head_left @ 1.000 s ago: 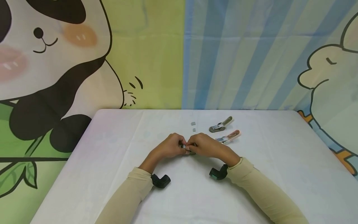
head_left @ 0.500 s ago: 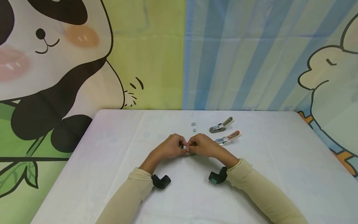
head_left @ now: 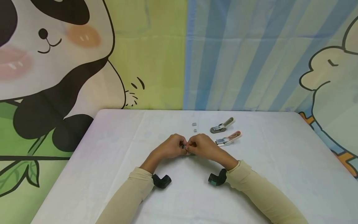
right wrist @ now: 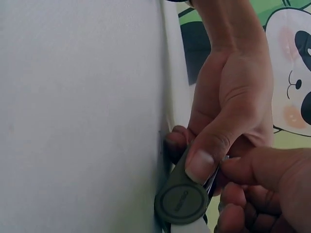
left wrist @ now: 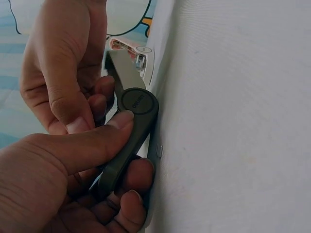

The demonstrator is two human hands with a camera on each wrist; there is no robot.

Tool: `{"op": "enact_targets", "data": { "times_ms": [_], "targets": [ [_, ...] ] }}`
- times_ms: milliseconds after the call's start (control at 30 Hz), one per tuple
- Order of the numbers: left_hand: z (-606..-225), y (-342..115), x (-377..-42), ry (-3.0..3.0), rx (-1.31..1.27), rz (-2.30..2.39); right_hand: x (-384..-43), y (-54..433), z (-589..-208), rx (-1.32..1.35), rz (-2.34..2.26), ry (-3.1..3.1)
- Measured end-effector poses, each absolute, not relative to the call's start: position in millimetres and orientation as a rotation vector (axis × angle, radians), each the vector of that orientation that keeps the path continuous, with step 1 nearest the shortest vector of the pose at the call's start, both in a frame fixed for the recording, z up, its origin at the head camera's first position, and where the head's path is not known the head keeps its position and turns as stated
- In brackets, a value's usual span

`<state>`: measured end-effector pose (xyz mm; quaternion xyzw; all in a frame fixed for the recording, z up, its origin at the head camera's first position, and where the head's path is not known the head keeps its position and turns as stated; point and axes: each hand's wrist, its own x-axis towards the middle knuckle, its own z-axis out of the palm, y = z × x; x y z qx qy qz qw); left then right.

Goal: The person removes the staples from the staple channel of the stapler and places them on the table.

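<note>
My left hand (head_left: 169, 147) grips a dark green stapler (left wrist: 142, 125), its thumb lying along the side by the round pivot. The stapler is folded open, and its pale handle part (left wrist: 127, 72) sticks out beyond the pivot. At the metal inner side of the stapler (right wrist: 182, 203), my right hand (head_left: 206, 146) has its thumb and fingertips drawn together, against the left fingers. Whatever lies between those right fingertips is hidden, so I cannot tell what they hold. Both hands are low over the white table.
Two small grey staple strips (head_left: 194, 124) lie beyond the hands on the white table (head_left: 251, 193). To the right are an opened olive-green stapler (head_left: 218, 128) and an opened pink-and-white stapler (head_left: 227, 139). A printed cloth (head_left: 156, 56) hangs behind the far edge.
Both hands stay together at the stapler with only slight finger movement; a little less of its metal shows between them. The whole view has shifted slightly.
</note>
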<state>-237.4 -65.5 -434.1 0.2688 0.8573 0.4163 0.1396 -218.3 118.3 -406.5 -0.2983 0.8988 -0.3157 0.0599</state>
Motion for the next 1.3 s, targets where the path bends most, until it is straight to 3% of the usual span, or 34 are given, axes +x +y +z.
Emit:
{"op": "enact_targets", "data": {
  "times_ms": [233,633,867,1300],
  "targets": [
    [-434.8,-64.3,-236.7,2.474,0.797,1.214,-214.0,120.1,-405.8,-1.147,-0.772,2.851],
    [-438.1,-67.3,-238.7,2.457,0.747,1.222,-222.5,132.3,-396.5,-1.343,-0.631,2.792],
    [-438.4,-68.6,-239.2,2.44,0.729,1.23,-232.9,139.1,-401.1,-1.451,-0.831,2.649],
    [-435.4,-68.5,-240.4,2.433,0.742,1.214,-256.6,163.0,-409.3,-1.261,-1.179,2.6]
  ]
}}
